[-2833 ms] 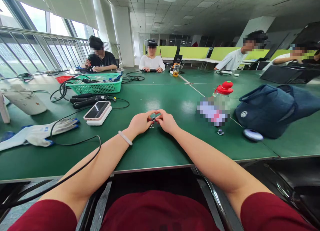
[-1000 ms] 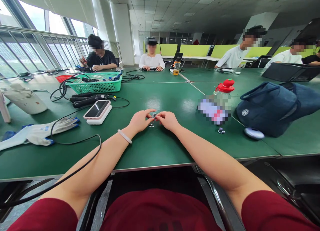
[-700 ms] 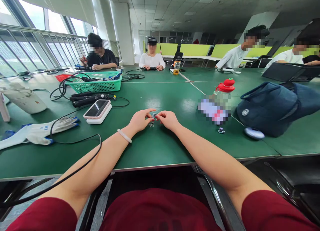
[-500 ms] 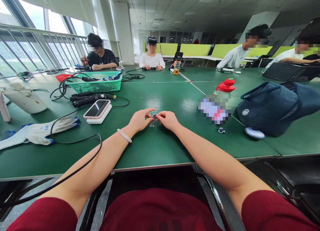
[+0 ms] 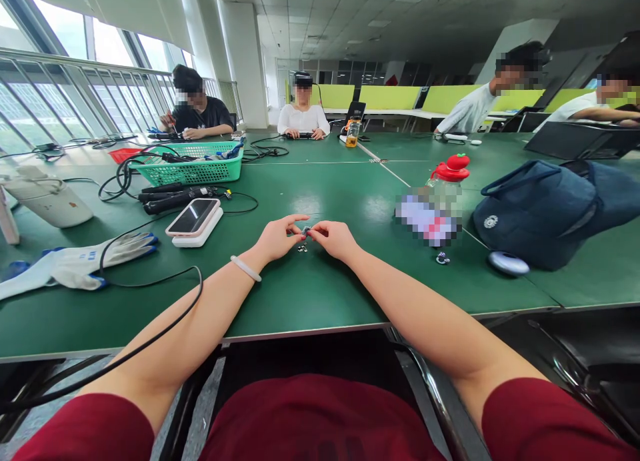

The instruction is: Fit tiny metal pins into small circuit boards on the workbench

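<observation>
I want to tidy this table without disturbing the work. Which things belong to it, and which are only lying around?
Seemingly in the work:
small dark object at the fingertips of the left hand and right hand
tiny pieces on the table, close by

Apparently just lying around:
white-and-blue glove
phone on a white box
green basket
navy bag
red-lidded bottle

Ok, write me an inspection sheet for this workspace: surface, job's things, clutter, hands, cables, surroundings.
Surface: green tabletop, seams visible.
Job's things: small grey piece, details too small to tell; loose bits nearby.
Clutter: glove, phone, green basket, navy bag, red-lidded bottle.
Hands: left hand and right hand both hold the small grey piece in their fingers.
Cables: black cable crosses before the left forearm; others by the basket.
Surroundings: co-workers, windows.
</observation>
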`<act>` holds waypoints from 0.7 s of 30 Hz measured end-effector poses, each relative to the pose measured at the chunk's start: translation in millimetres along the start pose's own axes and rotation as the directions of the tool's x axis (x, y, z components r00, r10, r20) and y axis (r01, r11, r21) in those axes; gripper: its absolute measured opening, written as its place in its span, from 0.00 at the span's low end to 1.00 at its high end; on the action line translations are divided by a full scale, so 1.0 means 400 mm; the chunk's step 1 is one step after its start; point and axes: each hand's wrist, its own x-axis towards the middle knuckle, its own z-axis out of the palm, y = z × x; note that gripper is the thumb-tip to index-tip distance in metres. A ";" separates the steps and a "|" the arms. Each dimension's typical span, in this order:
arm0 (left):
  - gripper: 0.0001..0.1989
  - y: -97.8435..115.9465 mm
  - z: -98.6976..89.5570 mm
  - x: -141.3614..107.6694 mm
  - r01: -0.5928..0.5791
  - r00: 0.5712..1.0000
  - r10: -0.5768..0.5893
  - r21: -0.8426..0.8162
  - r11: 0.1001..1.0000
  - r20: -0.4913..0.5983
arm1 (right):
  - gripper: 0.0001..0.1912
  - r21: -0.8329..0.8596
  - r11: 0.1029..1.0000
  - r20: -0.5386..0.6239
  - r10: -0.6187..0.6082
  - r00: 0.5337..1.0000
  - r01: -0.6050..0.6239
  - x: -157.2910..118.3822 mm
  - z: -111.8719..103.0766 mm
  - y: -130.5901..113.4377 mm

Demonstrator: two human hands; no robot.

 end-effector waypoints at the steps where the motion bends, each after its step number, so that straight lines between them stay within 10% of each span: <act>1: 0.23 0.002 -0.002 0.000 -0.008 1.000 0.008 0.000 1.000 0.001 | 0.11 0.010 1.000 -0.003 0.000 1.000 0.000 -0.001 -0.001 -0.002; 21: 0.19 0.022 -0.003 -0.002 -0.068 0.995 0.051 0.205 0.976 0.088 | 0.08 -0.182 0.977 0.105 -0.097 0.990 0.115 -0.003 0.012 -0.006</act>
